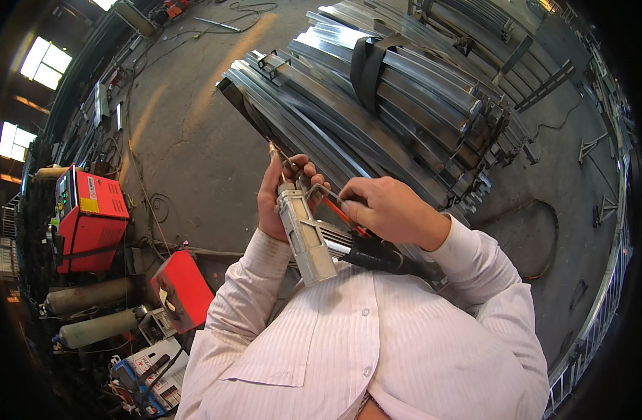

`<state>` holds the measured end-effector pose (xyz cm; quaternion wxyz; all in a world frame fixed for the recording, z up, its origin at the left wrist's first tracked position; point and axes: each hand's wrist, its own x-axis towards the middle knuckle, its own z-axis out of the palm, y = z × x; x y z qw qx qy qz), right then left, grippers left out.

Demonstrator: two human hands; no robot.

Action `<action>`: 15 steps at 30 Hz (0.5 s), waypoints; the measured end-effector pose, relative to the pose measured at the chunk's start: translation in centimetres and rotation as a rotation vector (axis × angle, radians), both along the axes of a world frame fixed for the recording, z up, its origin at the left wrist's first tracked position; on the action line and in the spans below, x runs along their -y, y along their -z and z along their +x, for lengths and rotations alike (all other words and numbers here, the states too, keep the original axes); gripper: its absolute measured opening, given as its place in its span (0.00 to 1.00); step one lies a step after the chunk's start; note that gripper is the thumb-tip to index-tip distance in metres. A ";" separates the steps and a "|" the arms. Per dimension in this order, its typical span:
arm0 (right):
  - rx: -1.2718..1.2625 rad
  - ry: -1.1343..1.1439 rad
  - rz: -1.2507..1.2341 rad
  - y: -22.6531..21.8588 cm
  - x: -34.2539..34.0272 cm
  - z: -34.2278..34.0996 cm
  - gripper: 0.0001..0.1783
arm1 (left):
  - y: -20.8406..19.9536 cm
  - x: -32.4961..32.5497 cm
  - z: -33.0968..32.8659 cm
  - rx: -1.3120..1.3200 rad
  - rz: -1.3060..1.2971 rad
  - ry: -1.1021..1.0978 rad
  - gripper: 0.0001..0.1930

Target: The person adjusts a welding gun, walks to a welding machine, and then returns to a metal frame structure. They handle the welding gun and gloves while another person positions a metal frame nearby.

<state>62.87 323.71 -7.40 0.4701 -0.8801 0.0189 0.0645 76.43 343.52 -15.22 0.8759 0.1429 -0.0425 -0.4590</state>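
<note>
My left hand is closed around a grey metal welding gun in front of my chest. The gun has a boxy body, and its copper-coloured tip points up and away from me. My right hand pinches a thin bent metal rod, which looks like a hex key. Its bent end reaches to the side of the gun near my left fingers; whether it sits in a screw is hidden. Beneath my right hand run an orange-red strip and a black wrapped hose.
Bundles of long shiny metal profiles lie ahead, crossed by a black strap. At left stand a red machine, a red box and gas cylinders. Cables trail over the floor. Metal frames stand at the far right.
</note>
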 end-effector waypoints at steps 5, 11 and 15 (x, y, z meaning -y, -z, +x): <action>0.010 0.010 0.093 -0.1 -1.4 1.8 0.15 | -0.3 -0.2 0.0 -0.011 0.012 0.011 0.29; 0.131 0.021 0.036 -0.1 -2.8 2.0 0.14 | -0.2 -0.6 -0.1 -0.039 0.032 0.004 0.31; 0.241 -0.055 -0.171 1.0 -2.7 2.2 0.11 | -0.1 -0.7 -0.2 -0.004 0.025 0.002 0.34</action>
